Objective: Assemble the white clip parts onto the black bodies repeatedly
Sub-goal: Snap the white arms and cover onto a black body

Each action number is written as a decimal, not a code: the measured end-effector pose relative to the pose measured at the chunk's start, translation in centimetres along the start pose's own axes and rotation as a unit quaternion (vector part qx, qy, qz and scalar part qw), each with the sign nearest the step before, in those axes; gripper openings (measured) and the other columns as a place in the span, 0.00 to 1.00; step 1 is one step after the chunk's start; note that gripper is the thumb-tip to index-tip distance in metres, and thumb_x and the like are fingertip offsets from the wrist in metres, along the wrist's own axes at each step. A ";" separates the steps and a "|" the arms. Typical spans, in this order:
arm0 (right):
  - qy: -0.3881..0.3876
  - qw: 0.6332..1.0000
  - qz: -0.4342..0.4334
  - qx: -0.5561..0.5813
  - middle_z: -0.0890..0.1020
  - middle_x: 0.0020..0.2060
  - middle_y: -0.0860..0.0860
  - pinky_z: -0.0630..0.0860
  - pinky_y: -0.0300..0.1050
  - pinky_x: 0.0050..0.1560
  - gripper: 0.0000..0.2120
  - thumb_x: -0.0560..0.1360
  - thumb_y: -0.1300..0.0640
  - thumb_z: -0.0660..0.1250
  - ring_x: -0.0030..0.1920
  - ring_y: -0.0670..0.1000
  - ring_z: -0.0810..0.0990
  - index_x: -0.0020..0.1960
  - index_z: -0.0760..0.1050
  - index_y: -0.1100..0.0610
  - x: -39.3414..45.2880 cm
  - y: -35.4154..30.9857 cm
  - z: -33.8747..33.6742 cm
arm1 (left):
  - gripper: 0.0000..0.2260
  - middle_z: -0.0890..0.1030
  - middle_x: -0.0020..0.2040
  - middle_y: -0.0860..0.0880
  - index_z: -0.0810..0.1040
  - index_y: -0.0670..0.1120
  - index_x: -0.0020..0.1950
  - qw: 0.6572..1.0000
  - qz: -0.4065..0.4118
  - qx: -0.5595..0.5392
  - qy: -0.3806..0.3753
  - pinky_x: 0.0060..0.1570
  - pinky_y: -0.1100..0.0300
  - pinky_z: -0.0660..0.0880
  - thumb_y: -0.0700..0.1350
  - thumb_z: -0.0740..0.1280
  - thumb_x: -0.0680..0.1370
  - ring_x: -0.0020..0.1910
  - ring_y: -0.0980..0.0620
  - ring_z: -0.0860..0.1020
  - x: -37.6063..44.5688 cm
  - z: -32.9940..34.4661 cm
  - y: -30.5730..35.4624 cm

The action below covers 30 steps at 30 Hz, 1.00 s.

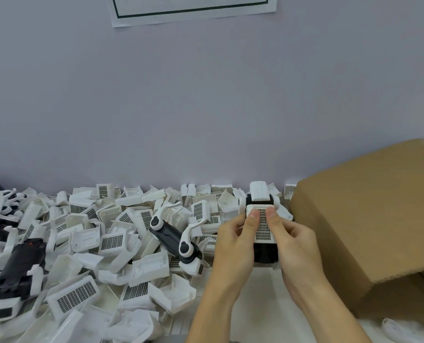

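Hands meet at the lower right of the frame, and we see both gripping one black body (pixel 263 253) from either side. Our left hand (pixel 235 240) curls round its left edge, our right hand (pixel 292 240) round its right edge, and both thumbs press down on a white clip part (pixel 263 224) with a dark grid face, seated on top of the body. Across the lower left and centre spreads a deep pile of loose white parts (pixel 107 233), with another black body with white arms (pixel 174 235) lying on it just left of our hands. Further left lies a third black piece (pixel 20 263). At the right edge sits a cardboard box (pixel 369 219), close beside our right hand. Behind is a pale wall (pixel 206 95), with a paper sheet (pixel 191 11) at the top.
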State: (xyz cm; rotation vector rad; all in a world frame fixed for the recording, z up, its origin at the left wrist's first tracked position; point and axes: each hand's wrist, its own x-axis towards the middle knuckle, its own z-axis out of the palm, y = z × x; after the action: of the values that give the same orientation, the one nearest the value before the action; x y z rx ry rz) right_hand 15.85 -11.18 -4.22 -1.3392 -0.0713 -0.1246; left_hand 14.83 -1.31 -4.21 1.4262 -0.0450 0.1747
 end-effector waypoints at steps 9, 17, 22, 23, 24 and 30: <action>0.018 0.999 -0.027 0.004 0.88 0.39 0.54 0.83 0.60 0.52 0.13 0.74 0.46 0.69 0.46 0.57 0.87 0.42 0.88 0.52 0.2 0.1 -0.3 | 0.14 0.87 0.46 0.43 0.85 0.43 0.52 1.000 0.013 -0.008 -0.011 0.44 0.55 0.82 0.49 0.63 0.84 0.45 0.50 0.85 -0.1 0.0 0.0; -0.027 0.999 0.024 0.039 0.88 0.46 0.57 0.80 0.67 0.56 0.19 0.72 0.44 0.68 0.50 0.57 0.87 0.50 0.87 0.58 0.4 0.2 -0.7 | 0.13 0.86 0.50 0.41 0.85 0.44 0.55 0.998 -0.024 -0.057 -0.027 0.39 0.53 0.83 0.49 0.63 0.84 0.48 0.48 0.85 0.0 -0.2 0.1; -0.045 0.996 0.046 0.067 0.87 0.48 0.58 0.82 0.65 0.54 0.16 0.77 0.47 0.66 0.52 0.58 0.87 0.54 0.86 0.56 0.7 0.4 -1.3 | 0.12 0.86 0.55 0.45 0.84 0.48 0.61 0.995 -0.043 -0.062 -0.066 0.50 0.52 0.83 0.43 0.62 0.84 0.56 0.47 0.84 -0.1 -0.2 -0.1; -0.056 0.994 0.050 0.081 0.87 0.50 0.59 0.81 0.64 0.54 0.16 0.75 0.48 0.67 0.53 0.59 0.86 0.55 0.86 0.56 0.7 0.4 -1.4 | 0.12 0.86 0.55 0.44 0.84 0.49 0.60 0.994 -0.045 -0.070 -0.064 0.52 0.51 0.83 0.43 0.62 0.84 0.57 0.47 0.84 -0.1 -0.2 -0.1; -0.069 0.992 0.050 0.090 0.86 0.51 0.59 0.81 0.63 0.55 0.17 0.74 0.49 0.67 0.55 0.59 0.85 0.56 0.85 0.57 0.7 0.4 -1.5 | 0.12 0.86 0.55 0.44 0.85 0.49 0.60 0.994 -0.046 -0.078 -0.061 0.52 0.49 0.83 0.43 0.63 0.84 0.57 0.46 0.84 0.0 -0.2 -0.1; -0.063 0.996 0.033 0.055 0.87 0.52 0.57 0.78 0.67 0.59 0.13 0.78 0.55 0.65 0.55 0.58 0.86 0.58 0.84 0.56 0.8 0.5 -1.7 | 0.12 0.86 0.56 0.42 0.83 0.46 0.62 0.996 -0.042 -0.067 -0.045 0.55 0.47 0.82 0.43 0.62 0.84 0.58 0.44 0.83 0.1 -0.3 -0.1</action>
State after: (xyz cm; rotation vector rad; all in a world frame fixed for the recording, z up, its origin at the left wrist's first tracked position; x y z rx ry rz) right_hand 16.66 -12.74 -5.02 -1.2378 -0.1389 0.0188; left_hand 14.91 -1.04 -4.35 1.2985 -0.0693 0.0380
